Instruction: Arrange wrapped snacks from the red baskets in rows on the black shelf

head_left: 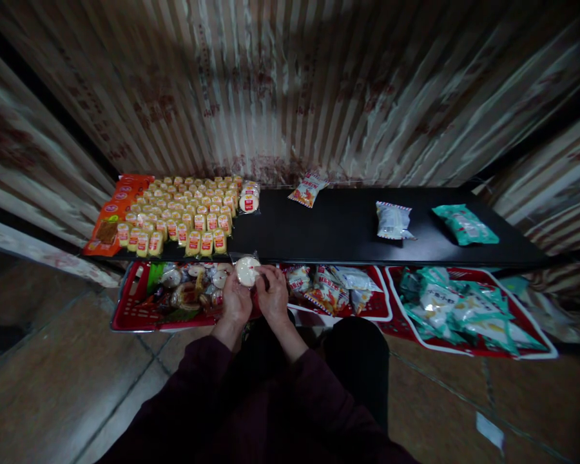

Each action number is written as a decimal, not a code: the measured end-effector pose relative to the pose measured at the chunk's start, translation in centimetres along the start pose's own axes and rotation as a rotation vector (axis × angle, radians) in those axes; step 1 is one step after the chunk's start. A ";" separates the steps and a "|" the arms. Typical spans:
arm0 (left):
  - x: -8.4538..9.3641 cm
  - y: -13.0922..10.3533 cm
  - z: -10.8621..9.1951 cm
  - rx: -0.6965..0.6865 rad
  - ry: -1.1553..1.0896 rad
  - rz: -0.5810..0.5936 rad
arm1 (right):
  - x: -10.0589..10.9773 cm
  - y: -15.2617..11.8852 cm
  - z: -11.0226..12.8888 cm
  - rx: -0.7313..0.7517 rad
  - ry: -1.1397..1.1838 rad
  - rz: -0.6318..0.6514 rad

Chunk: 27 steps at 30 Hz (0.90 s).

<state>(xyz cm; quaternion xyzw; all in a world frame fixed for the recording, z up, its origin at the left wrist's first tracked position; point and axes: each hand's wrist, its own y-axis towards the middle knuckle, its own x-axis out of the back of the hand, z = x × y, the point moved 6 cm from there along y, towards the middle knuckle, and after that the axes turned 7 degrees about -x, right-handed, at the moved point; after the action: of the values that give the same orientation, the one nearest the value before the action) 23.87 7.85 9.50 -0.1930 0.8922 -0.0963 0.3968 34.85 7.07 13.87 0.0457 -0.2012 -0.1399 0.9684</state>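
Observation:
A round white cake in clear wrapping (246, 271) lies between my hands, just in front of the black shelf's front edge. My left hand (236, 299) is closed round its left and lower side. The fingers of my right hand (272, 295) pinch at its right edge. At the back of the shelf stands a similar pack of white cakes (249, 197) with a red label. Left of that pack are rows of small yellow wrapped cakes (183, 212) with red and white labels. Below my left hand is a red basket (120, 309) with mixed wrapped snacks.
An orange bag (113, 209) lies at the black shelf's (338, 232) left end. On its right part are a red-and-white snack bag (309, 189), a silvery bag (394, 220) and a teal bag (465, 224). Below, red baskets hold white-red bags (328, 288) and teal bags (464, 309).

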 end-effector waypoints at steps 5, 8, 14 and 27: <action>-1.2 -0.7 -0.3 -0.005 0.016 0.008 | 0.1 0.0 0.5 -0.063 0.096 0.067; -1.6 -1.1 0.0 0.030 0.055 0.028 | 0.0 -0.1 1.0 -0.101 0.133 0.139; -2.0 -1.3 -0.2 -0.114 0.265 0.163 | -0.5 0.0 0.6 -0.220 0.268 0.237; -1.7 0.0 -0.3 -0.286 0.641 0.147 | 0.0 1.1 -3.1 -0.388 0.531 0.069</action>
<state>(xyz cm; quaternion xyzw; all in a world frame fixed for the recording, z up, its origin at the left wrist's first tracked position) 24.73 8.57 10.83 -0.1418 0.9873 0.0027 0.0718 36.35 8.27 11.23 -0.1116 0.0871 -0.1258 0.9819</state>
